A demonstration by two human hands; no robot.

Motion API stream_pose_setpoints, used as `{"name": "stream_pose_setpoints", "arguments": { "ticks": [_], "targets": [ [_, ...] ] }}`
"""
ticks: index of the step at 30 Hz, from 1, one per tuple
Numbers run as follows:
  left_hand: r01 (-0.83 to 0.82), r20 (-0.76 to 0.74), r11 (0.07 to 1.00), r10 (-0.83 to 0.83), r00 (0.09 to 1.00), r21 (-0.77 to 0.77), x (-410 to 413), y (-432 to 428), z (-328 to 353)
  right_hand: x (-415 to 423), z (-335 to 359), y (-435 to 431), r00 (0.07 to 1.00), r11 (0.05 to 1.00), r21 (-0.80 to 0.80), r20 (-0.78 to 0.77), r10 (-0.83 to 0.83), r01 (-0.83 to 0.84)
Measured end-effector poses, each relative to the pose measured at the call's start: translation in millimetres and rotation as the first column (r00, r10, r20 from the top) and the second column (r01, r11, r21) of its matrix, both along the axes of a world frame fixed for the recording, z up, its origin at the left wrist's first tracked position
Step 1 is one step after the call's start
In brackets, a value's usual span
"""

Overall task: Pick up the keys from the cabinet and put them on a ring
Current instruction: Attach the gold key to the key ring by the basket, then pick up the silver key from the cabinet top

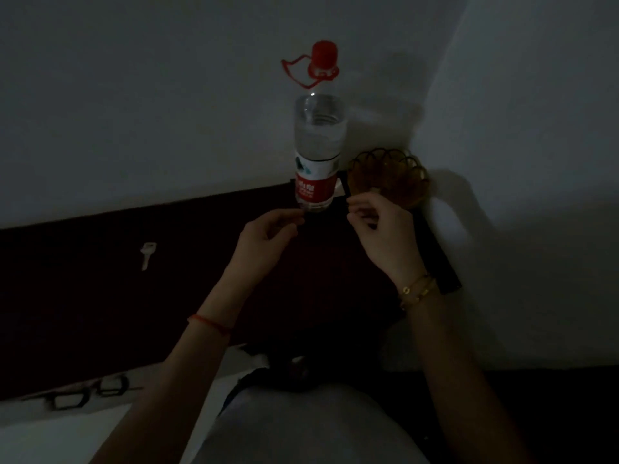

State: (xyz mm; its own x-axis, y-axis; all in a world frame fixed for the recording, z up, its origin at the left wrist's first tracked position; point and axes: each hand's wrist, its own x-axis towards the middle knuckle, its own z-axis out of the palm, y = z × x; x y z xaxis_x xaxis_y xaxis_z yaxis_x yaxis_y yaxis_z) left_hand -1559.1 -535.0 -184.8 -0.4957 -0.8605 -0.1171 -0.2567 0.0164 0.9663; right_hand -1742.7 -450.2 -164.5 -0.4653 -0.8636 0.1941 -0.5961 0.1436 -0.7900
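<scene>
Both hands, left [268, 234] and right [382, 226], pinch shut before the bottle [318, 155] on something too dim to name, while left of it a key [147, 254] lies flat: light, stiff, slippery, best gripped by its head.
</scene>
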Motion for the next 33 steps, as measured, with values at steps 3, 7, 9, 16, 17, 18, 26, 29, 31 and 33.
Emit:
{"name": "stream_pose_setpoints", "arguments": {
  "ticks": [3, 7, 9, 16, 17, 18, 26, 29, 31, 33],
  "targets": [
    [-0.07, -0.013, 0.997, 0.07, 0.997, -0.034, 31.4, 2.9, -0.1, 26.7, 1.8, -8.7, 0.998, 0.998, 0.003, 0.004, 0.068, -0.068],
    [-0.153, -0.03, 0.986, 0.151, 0.988, -0.06, 78.2, 0.2, 0.4, 65.3, 2.2, -23.4, 0.989, 0.989, 0.022, 0.006, 0.149, -0.149],
    [-0.192, -0.027, 0.979, 0.191, 0.981, -0.073, 103.1, -3.0, 1.5, 85.5, 2.6, -31.6, 0.984, 0.983, 0.025, 0.008, 0.179, -0.18],
    [-0.313, 0.056, 0.938, 0.324, 0.944, -0.147, 198.3, -18.1, 6.8, 167.6, -4.6, -62.3, 0.969, 0.969, 0.03, 0.049, 0.242, -0.244],
    [-0.321, 0.078, 0.929, 0.339, 0.937, -0.182, 210.8, -20.2, 6.3, 179.3, -6.3, -66.8, 0.968, 0.968, 0.03, 0.052, 0.247, -0.249],
    [-0.328, 0.1, 0.918, 0.356, 0.929, -0.221, 223.2, -23.0, 5.1, 190.7, -8.2, -71.7, 0.966, 0.967, 0.029, 0.055, 0.251, -0.253],
    [-0.279, 0.24, 0.888, 0.38, 0.893, -0.366, 290.1, -51.4, -21.0, 260.0, -28.1, -107.9, 0.97, 0.968, 0.057, 0.039, 0.241, -0.243],
    [-0.244, 0.263, 0.897, 0.352, 0.898, -0.369, 299.9, -61.1, -32.6, 273.3, -37.0, -120.2, 0.972, 0.968, 0.098, 0.016, 0.232, -0.233],
    [-0.237, 0.266, 0.902, 0.343, 0.901, -0.36, 302.6, -68.0, -37.9, 279.1, -42.4, -129.5, 0.975, 0.967, 0.131, 0.007, 0.221, -0.22],
    [-0.246, 0.275, 0.905, 0.349, 0.896, -0.348, 302.2, -74.7, -41.7, 282.6, -47.9, -139.6, 0.977, 0.964, 0.163, -0.005, 0.215, -0.211]
  ]
}}
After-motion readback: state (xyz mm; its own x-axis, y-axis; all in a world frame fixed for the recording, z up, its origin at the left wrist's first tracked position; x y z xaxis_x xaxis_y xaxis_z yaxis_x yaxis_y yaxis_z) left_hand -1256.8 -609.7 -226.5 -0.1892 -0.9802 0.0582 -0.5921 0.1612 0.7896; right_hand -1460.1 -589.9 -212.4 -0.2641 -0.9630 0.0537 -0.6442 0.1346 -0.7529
